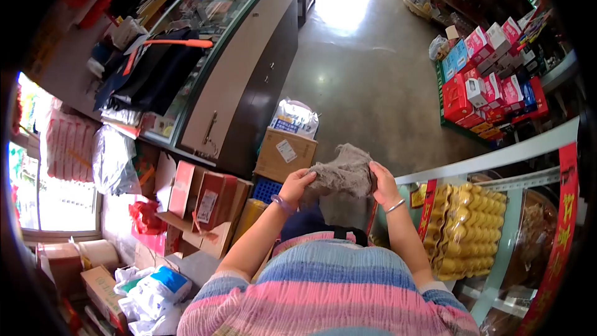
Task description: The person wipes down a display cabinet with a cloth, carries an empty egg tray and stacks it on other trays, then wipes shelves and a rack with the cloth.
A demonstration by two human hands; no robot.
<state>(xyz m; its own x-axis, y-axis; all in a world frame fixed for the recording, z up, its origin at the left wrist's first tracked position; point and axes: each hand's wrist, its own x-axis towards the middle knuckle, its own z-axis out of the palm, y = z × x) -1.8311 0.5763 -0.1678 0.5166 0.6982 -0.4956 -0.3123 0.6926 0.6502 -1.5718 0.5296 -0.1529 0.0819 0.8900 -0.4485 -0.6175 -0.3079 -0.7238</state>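
Observation:
A grey-brown, frayed cleaning rag (pixel 341 173) is stretched between my two hands in front of my body. Its left end is gripped by my left hand (pixel 297 185), thumb on top, with a purple bangle on that wrist. At the other end, my right hand (pixel 384 184) is closed round the cloth, and a silver bangle sits on that wrist. The rag looks crumpled and fuzzy at its upper edge. Parts of the fingers are hidden beneath it.
Left stands a glass display counter (pixel 231 68) with a dark bag (pixel 146 71) on it. A cardboard box (pixel 283 154) sits near its end. Yellow egg trays (pixel 469 230) fill the shelf at right. Red and white boxes (pixel 482 96) are stacked beyond. Opened cartons (pixel 211 202) lie lower left.

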